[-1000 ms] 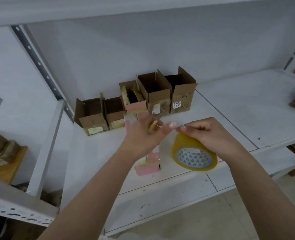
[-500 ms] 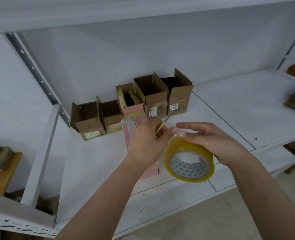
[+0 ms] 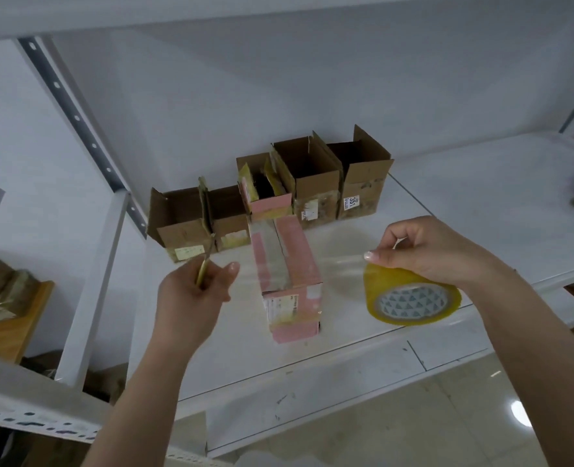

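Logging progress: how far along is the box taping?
Done: long pink cardboard box lies closed, clear tape along its top seam. In hand: right hand grips yellow tape roll, left hand pinches stretched clear strip and a thin yellow tool. Left: probably stick strip down, cut it.

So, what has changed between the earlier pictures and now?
The hands pulled apart: the left hand, still gripping a small yellow tool, went left with the tape end; the right hand carried the tape roll right. A clear strip of tape now stretches between them above the pink box. Nothing was let go. The pink box and the cardboard boxes stayed on the shelf.
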`<state>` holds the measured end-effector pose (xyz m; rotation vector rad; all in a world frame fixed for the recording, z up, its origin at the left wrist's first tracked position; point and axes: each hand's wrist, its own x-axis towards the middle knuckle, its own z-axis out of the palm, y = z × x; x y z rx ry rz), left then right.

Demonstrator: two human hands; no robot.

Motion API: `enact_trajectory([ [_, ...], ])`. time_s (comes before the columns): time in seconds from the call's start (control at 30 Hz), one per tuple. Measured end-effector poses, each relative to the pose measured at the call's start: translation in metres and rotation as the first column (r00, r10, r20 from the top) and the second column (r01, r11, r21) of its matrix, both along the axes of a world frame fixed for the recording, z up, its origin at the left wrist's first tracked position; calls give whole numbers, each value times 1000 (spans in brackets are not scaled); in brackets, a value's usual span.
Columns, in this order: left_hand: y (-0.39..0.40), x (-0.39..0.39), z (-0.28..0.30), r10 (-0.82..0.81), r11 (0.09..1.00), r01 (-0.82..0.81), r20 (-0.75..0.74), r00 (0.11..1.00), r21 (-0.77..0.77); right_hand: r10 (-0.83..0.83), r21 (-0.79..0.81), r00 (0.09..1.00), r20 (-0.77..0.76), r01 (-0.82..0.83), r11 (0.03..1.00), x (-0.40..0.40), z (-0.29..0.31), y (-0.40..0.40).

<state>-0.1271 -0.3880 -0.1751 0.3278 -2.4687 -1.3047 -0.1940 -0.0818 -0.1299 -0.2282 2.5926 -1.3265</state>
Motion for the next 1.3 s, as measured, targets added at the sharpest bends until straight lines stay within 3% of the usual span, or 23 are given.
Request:
enact_trajectory([
  [0.37, 1, -2, -38, 49, 994, -54, 63, 997, 93, 8, 128, 1000, 18, -10, 992, -29, -33, -10],
  [0.67, 39, -3, -85, -26, 852, -90, 212, 977, 516, 65, 148, 994, 91, -78, 986, -25, -85, -45],
  [0.93, 53, 4, -99, -98, 823, -92, 299, 949, 560, 56, 113, 993, 104, -68, 991, -23, -92, -47],
  [1.03, 38, 3, -88, -85, 893, -52, 281, 956, 447, 37, 67, 993, 110, -45, 997, -22, -95, -46],
  [1.13, 19, -3, -49, -36, 941, -13, 138, 990, 337, 42, 61, 995, 94, -48, 997, -21, -94, -47],
  [1.23, 30, -25, 7, -266, 882, 243, 2, 964, 404, 36, 20, 995, 96, -38, 999, -21, -95, -46],
  [1.3, 53, -44, 30, -458, 832, 421, 18, 889, 362, 41, 7, 994, 103, -42, 999, -20, -95, -46],
])
